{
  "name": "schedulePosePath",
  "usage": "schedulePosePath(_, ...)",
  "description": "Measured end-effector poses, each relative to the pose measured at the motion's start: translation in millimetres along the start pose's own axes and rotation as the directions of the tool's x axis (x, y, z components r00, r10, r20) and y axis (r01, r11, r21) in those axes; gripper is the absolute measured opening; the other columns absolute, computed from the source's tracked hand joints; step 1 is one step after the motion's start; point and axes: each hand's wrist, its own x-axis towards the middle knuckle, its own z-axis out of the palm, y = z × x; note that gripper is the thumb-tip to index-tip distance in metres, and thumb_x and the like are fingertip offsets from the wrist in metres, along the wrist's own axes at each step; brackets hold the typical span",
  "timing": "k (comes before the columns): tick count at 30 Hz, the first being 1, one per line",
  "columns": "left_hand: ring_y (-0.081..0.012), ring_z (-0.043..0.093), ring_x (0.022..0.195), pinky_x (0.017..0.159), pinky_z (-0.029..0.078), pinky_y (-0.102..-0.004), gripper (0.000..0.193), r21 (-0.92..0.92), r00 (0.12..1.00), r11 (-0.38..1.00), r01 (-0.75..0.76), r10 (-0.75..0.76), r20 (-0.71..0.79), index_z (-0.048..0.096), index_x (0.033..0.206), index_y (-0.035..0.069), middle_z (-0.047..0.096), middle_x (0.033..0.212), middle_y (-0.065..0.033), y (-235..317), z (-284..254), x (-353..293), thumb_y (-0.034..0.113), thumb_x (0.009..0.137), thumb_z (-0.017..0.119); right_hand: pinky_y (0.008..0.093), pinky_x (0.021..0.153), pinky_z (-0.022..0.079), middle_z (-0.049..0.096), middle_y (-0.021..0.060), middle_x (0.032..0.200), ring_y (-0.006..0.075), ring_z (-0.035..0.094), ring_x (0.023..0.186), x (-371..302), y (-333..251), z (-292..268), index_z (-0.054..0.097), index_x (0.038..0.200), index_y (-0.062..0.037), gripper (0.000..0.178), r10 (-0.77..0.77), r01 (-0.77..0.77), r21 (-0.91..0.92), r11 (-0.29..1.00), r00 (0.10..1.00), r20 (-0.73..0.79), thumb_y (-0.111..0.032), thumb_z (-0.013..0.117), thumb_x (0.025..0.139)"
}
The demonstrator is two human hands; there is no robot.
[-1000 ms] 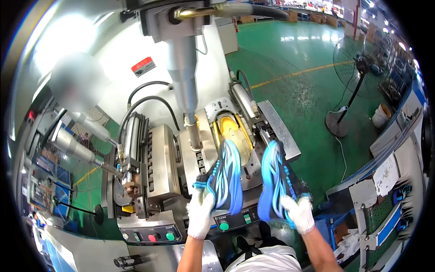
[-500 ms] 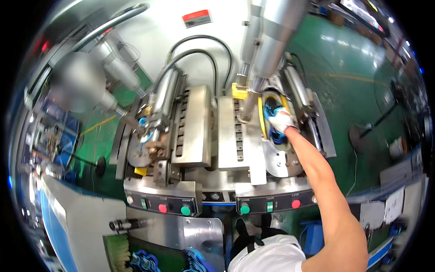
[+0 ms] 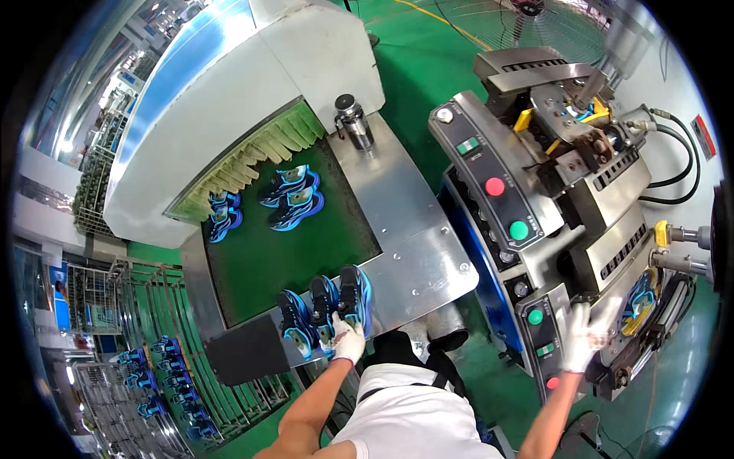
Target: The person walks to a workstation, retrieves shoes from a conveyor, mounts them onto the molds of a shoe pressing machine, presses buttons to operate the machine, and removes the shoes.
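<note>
Left side first: a metal rack (image 3: 107, 394) with rows of black-and-blue shoes (image 3: 180, 375), too small out there for me to swear to a count. Next, the green conveyor belt (image 3: 306, 252) carries four sneakers (image 3: 294, 208) on its far half, by the brush curtain (image 3: 256, 157). Three more black-and-blue sneakers (image 3: 297, 317) stand side by side at the near end of the steel desk (image 3: 420, 260). The gloved left hand (image 3: 349, 341) is at the heels of the middle and right ones; can't tell if it's pinching or just resting. Those heels look right at the edge, so a careless nudge could drop one. Steel flask (image 3: 355, 126) by the belt's far right corner could topple if bumped. Over right, there's a green button (image 3: 536, 317) on the near panel, and the right hand (image 3: 592, 336) is close by, fingers spread. Brushing that button might set off the press, I'd guess. The yellow-edged mould (image 3: 634, 326) beyond has a blue-laced shoe (image 3: 641, 294) in it.
</note>
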Motion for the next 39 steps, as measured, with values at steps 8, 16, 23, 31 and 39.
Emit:
schedulePosePath(8, -0.0299, 0.057, 0.127, 0.109, 0.044, -0.0406, 0.058, -0.537, 0.970, 0.810, -0.236, 0.230, -0.079, 0.042, 0.142, -0.004, 0.057, 0.135, -0.0233, -44, -102, 4, 0.004, 0.091, 0.067, 0.0539, 0.126, 0.012, 0.017, 0.0316, 0.163, 0.0485, 0.018, 0.151, -97, -92, 93, 0.024, 0.152, 0.0139, 0.100, 0.151, 0.161, -0.463, 0.872, 0.810, 0.566, -0.034, 0.071, 0.079)
schedulePosePath(16, -0.0346, 0.066, 0.108, 0.098, 0.048, -0.0455, 0.079, -0.210, 1.000, 0.978, 0.000, 0.005, 0.022, 0.041, 0.140, 0.000, 0.066, 0.117, -0.0200, -110, -11, 65, 0.024, 0.078, 0.083, 0.0544, 0.117, 0.030, 0.025, 0.0281, 0.160, 0.0413, 0.022, 0.152, -287, -358, 266, 0.021, 0.157, 0.0028, 0.105, -0.176, -0.002, 0.192, 0.981, 0.391, 0.903, -0.046, 0.073, 0.080)
schedulePosePath(23, -0.0376, 0.066, 0.108, 0.096, 0.050, -0.0451, 0.086, -0.105, 0.993, 0.991, 0.080, -0.069, 0.101, 0.044, 0.140, -0.001, 0.066, 0.123, -0.0249, -25, -96, 145, 0.037, 0.074, 0.084, 0.0390, 0.105, 0.047, 0.064, 0.0250, 0.127, 0.0373, 0.063, 0.120, -195, -368, 253, 0.052, 0.141, -0.0015, 0.077, 0.111, -0.550, 0.268, 0.791, 0.559, 0.821, -0.032, 0.079, 0.075)
schedulePosePath(31, -0.0329, 0.069, 0.094, 0.087, 0.053, -0.0450, 0.051, 0.084, 0.711, 0.800, -0.594, 0.474, 0.519, 0.069, 0.108, 0.001, 0.073, 0.096, -0.0139, 196, -57, 49, 0.041, 0.079, 0.083, 0.0349, 0.104, 0.047, 0.063, 0.0173, 0.129, 0.0230, 0.061, 0.117, -138, -219, 82, 0.047, 0.147, -0.0059, 0.081, 0.671, -0.870, 0.435, 0.233, 0.468, 0.575, -0.033, 0.082, 0.079)
schedulePosePath(39, -0.0308, 0.066, 0.106, 0.099, 0.048, -0.0417, 0.081, -0.272, -0.074, 0.327, -0.905, 0.509, 0.857, 0.050, 0.136, -0.004, 0.068, 0.119, -0.0194, 260, 42, -256, 0.036, 0.075, 0.084, 0.0345, 0.106, 0.045, 0.061, 0.0159, 0.134, 0.0239, 0.059, 0.122, -303, -127, -177, 0.045, 0.148, -0.0040, 0.081, 0.934, -0.710, 0.611, 0.351, 0.223, -0.278, -0.032, 0.082, 0.082)
